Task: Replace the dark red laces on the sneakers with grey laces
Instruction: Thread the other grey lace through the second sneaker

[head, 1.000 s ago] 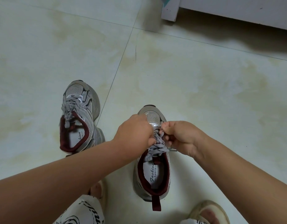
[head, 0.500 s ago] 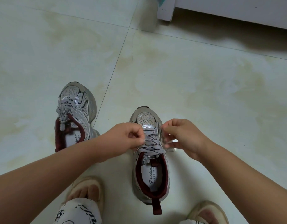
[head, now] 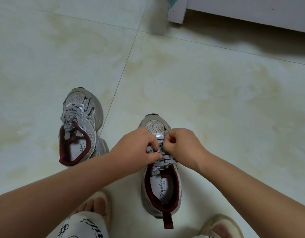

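Grey lace (head: 165, 159) partly under fingers (head: 152, 145)

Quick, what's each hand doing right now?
Left hand: pinching the grey patterned fabric lace on the right-side grey mesh sneaker.
Right hand: pinching the same lace.

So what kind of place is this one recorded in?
Probably a room in a home: a glossy pale tiled floor, the foot of a white painted furniture piece at the far edge, and beige house slippers on the person's feet.
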Available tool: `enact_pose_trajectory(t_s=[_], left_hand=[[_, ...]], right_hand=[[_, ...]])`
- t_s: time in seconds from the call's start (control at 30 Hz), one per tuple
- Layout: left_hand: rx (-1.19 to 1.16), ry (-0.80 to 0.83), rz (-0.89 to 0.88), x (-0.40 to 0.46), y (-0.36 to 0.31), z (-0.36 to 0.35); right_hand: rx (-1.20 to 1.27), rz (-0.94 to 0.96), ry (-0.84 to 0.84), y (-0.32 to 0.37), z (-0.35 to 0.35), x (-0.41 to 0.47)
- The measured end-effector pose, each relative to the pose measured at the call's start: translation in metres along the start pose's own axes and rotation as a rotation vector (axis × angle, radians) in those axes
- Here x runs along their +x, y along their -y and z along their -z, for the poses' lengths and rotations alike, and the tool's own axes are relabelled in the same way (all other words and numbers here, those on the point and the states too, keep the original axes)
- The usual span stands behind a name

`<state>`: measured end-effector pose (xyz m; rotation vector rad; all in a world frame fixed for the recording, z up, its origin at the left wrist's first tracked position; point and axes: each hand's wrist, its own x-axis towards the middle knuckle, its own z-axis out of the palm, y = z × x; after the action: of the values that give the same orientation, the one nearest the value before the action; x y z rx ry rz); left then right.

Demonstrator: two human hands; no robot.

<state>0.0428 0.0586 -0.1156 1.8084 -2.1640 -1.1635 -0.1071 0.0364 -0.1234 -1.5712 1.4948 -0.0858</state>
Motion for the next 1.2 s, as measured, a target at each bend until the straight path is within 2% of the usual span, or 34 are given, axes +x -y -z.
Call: enact_pose_trajectory(t_s=[0.03, 0.13, 0.17, 0.23, 0.37, 0.47, 0.53, 0.63, 0.7, 0.83, 0.9, 1.07, 1.2], left_hand=[[-0.006, -0.008, -0.003, 0.0, 0.001, -0.001], [-0.031, -0.025, -0.018, -0.001, 0.0, -0.002], [-0.027, -0.016, -0.015, -0.001, 0.001, -0.002], [-0.01, 0.0, -0.002, -0.001, 0.0, -0.002], [0.013, -0.024, 0.02, 0.0, -0.004, -0.003], [0.031, -0.043, 0.039, 0.0, -0.005, -0.005], [0.036, -0.049, 0.036, -0.001, -0.004, -0.006], [0.022, -0.051, 0.039, -0.003, -0.004, -0.007], [0.024, -0.046, 0.045, -0.001, -0.004, -0.008], [0.079, -0.008, 0.069, 0.003, -0.008, -0.008], [0.087, 0.017, 0.084, 0.003, -0.008, -0.008], [-0.006, 0.078, 0.099, 0.009, -0.007, -0.006], [-0.063, 0.106, 0.206, 0.017, -0.011, -0.006]], right_hand=[[0.115, 0.004, -0.004, 0.0, 0.0, -0.001], [0.691, -0.122, -0.087, -0.002, 0.006, 0.0], [0.758, -0.147, -0.107, -0.004, 0.01, 0.001], [0.638, -0.14, -0.082, -0.01, 0.018, 0.003], [0.27, -0.079, 0.137, -0.009, 0.021, 0.0], [0.14, 0.023, 0.138, -0.004, 0.011, 0.001], [0.348, -0.048, 0.137, -0.008, 0.008, 0.001], [0.785, -0.281, 0.205, -0.015, 0.01, 0.001], [0.79, -0.308, 0.166, -0.016, 0.009, 0.0], [0.549, -0.216, 0.004, -0.008, 0.002, -0.002], [0.642, -0.253, -0.013, -0.006, -0.001, -0.002], [1.101, -0.451, 0.077, -0.014, 0.001, 0.003], [1.094, -0.409, 0.196, -0.017, 0.006, 0.003]])
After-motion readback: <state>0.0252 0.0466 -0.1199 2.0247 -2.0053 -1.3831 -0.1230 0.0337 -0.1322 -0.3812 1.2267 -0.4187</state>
